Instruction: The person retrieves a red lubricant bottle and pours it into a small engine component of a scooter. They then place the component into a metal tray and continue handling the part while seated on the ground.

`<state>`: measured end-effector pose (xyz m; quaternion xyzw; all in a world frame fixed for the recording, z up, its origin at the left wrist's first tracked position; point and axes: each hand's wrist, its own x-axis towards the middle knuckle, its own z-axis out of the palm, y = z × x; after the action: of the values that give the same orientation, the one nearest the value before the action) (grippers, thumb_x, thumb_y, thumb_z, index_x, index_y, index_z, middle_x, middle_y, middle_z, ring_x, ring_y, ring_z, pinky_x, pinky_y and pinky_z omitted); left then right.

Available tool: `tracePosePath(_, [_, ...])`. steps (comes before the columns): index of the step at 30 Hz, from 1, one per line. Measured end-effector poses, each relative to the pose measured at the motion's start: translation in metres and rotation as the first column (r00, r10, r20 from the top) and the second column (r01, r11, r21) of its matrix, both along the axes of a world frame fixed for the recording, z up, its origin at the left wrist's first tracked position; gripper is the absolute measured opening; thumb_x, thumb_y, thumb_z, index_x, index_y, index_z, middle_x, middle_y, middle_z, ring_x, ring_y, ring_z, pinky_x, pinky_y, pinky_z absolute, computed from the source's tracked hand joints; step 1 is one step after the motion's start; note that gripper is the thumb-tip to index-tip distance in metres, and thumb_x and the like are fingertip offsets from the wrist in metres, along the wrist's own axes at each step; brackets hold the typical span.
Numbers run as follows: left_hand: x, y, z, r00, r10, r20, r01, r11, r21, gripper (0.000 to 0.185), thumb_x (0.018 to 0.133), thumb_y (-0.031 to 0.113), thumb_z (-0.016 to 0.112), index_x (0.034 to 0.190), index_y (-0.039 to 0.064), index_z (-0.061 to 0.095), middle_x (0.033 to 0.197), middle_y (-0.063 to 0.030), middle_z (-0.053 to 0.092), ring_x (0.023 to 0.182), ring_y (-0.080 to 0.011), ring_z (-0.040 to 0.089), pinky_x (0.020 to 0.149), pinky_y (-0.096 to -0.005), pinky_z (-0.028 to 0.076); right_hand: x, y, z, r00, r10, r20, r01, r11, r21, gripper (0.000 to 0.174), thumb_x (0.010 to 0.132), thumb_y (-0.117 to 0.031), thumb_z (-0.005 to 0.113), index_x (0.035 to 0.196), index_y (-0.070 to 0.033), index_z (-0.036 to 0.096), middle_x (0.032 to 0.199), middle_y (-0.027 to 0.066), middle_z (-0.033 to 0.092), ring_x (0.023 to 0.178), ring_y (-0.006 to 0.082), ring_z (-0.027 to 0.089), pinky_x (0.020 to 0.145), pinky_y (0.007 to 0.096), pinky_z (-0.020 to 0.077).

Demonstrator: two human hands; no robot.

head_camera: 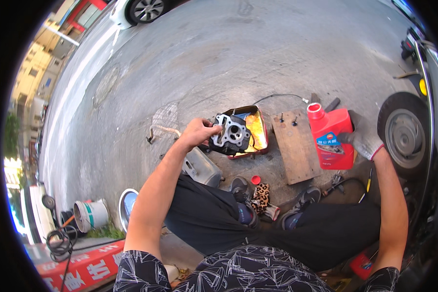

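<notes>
My bare left hand [200,132] grips the edge of an engine cylinder head [230,132], its machined face and round port turned up towards me. Under and behind it lies an open red-rimmed metal tin [257,127] with a yellowish, shiny inside. On my right hand [361,137] is a grey-white knit work glove with a dark palm. That hand holds a red plastic oil bottle [334,157] by its handle, upright and uncapped. A small red cap [255,179] rests on the ground by my shoe. How much the bottle contains cannot be seen.
A wooden board [295,153] with two valves [295,121] on it lies ahead. A metal muffler [202,168] with a bent pipe is on the left. A leopard-print cloth [261,195] sits between my shoes. At right stand a wheel [405,129] and a yellow-handled screwdriver [368,184].
</notes>
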<state>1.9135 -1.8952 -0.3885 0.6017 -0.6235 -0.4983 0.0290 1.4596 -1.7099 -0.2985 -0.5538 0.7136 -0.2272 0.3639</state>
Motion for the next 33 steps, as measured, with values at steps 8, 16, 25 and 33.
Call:
tracePosePath(8, [0.021,0.021,-0.042,0.862,0.423,-0.280,-0.454,0.889,-0.054,0.045,0.083,0.036,0.082,0.098,-0.005,0.071,0.081,-0.0078,0.071,0.065,-0.0123,0.066,0.054,-0.0285,0.052,0.097,-0.064,0.006,0.947,0.253,-0.200,-0.239,0.967,0.093,0.053,0.077,-0.016,0.084,0.124,0.000,0.063,0.116,0.0241,0.070,0.113,0.0384,0.066,0.096,0.0424,0.0506])
tracePosePath(16, [0.034,0.013,-0.073,0.892,0.360,-0.272,-0.433,0.853,-0.293,0.061,0.077,0.038,0.085,0.110,-0.010,0.068,0.097,-0.0148,0.074,0.088,-0.0192,0.070,0.082,-0.0320,0.056,0.164,-0.104,-0.017,0.829,0.419,-0.370,-0.392,0.908,0.150,0.048,0.076,-0.026,0.083,0.113,0.000,0.066,0.113,0.0236,0.069,0.110,0.0412,0.065,0.094,0.0455,0.0508])
tracePosePath(25, [0.040,-0.012,-0.086,0.850,0.369,-0.376,-0.470,0.854,-0.223,0.059,0.081,0.030,0.085,0.119,-0.011,0.065,0.103,-0.0117,0.072,0.091,-0.0154,0.067,0.083,-0.0305,0.055,0.184,-0.134,-0.040,0.754,0.440,-0.487,-0.437,0.890,0.127,0.048,0.077,-0.029,0.082,0.111,-0.001,0.065,0.109,0.0242,0.070,0.106,0.0422,0.066,0.092,0.0472,0.0511])
tracePosePath(33, [0.031,-0.014,-0.111,0.846,0.331,-0.418,-0.443,0.872,-0.207,0.061,0.082,0.030,0.085,0.122,-0.010,0.063,0.103,-0.0107,0.071,0.088,-0.0133,0.065,0.082,-0.0289,0.054,0.196,-0.147,-0.038,0.764,0.450,-0.463,-0.391,0.893,0.223,0.051,0.076,-0.029,0.083,0.114,0.001,0.064,0.111,0.0250,0.069,0.109,0.0415,0.065,0.095,0.0459,0.0501])
